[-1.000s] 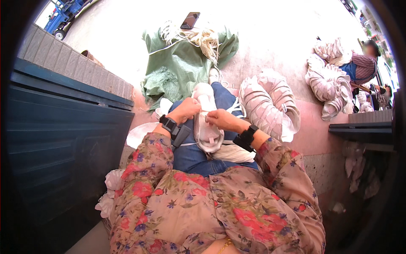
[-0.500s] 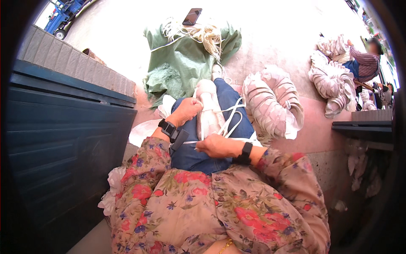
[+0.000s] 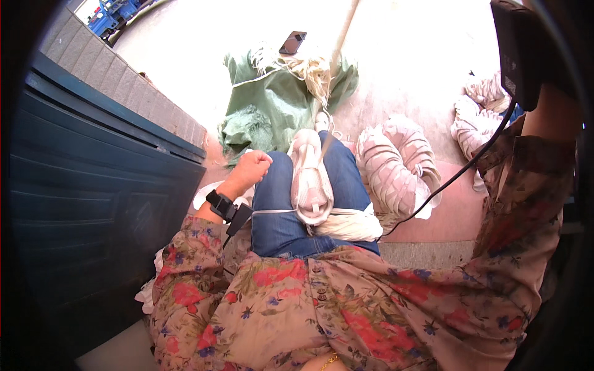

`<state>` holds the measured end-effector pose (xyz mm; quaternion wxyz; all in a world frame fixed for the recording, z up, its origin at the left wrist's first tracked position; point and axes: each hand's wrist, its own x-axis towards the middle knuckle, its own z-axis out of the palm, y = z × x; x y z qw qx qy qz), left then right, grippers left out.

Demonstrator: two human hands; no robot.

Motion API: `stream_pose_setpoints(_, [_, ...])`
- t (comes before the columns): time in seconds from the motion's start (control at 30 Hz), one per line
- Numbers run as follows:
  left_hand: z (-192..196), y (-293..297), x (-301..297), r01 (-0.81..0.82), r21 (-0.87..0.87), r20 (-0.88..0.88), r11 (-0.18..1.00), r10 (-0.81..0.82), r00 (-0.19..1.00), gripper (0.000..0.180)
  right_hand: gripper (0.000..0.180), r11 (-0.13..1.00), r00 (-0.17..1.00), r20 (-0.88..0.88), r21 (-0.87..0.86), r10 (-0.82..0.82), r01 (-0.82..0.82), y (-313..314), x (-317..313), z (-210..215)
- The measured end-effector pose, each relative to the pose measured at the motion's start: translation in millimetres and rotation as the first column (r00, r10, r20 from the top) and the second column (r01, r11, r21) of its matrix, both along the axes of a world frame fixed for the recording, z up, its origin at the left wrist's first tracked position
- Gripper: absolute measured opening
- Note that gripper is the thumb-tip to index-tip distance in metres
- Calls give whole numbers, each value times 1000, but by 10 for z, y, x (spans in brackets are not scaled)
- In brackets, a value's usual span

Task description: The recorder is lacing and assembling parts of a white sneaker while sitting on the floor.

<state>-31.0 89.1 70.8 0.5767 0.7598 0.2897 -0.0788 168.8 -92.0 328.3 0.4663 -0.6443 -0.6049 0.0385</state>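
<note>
1. Shoe (image 3: 311, 185), one, pale pink mesh: we find it lengthwise on the lap, between the thighs of the blue jeans (image 3: 272, 188).
2. Left hand (image 3: 250, 167): apart from the shoe, above the left knee, fingers curled inward; we cannot tell whether it pinches anything. Black wrist device (image 3: 228, 208) strapped below it.
3. Right hand: well apart from the left, hidden beyond a black device (image 3: 516, 55) at the upper right; its grip we cannot tell. The right forearm (image 3: 550, 117) is raised.
4. Pale strand (image 3: 344, 37), blurred: we see it slanting down from the top edge towards the shoe.
5. Bundle of cream laces (image 3: 346, 226): across the right thigh, just beside the shoe's near end.
6. White cord (image 3: 272, 211): across the left thigh.
7. Green woven sack (image 3: 278, 102): on the floor beyond the knees, bearing a heap of laces (image 3: 317, 75); a dark smartphone (image 3: 292, 42) lies at its far side.
8. Coil of pale, nested shoe pieces (image 3: 396, 164): on the floor, right of the right leg.
9. Black cable (image 3: 445, 185): we trace it from the raised forearm to the right hip.
</note>
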Motion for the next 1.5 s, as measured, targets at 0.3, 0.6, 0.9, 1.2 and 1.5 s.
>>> stream_pose_setpoints(0.3, [530, -589, 320, 373, 366, 323, 853, -492, 809, 35, 21, 935, 992, -122, 345, -37, 77, 119, -49, 1381])
stream_pose_setpoints(0.6, [1567, -804, 435, 290, -131, 662, 948, -134, 738, 18, 25, 929, 985, -173, 365, 4, 60, 0, 158, 1324])
stream_pose_setpoints(0.9, [1180, 707, -240, -329, -337, 602, 882, 470, 645, 9, 13, 865, 733, -661, 264, -160, 426, -1567, 1557, 494])
stream_pose_setpoints(1.2, [-147, 2727, -2605, -788, -614, 129, 45, 991, -44, 24, 7, 495, 115, -786, -262, -608, 828, -3710, 1633, -2216])
stream_pose_setpoints(1.5, [-217, 100, -451, -443, -692, -272, 570, 363, 891, 14, 16, 846, 786, -556, -527, -271, -81, -896, -833, -2830])
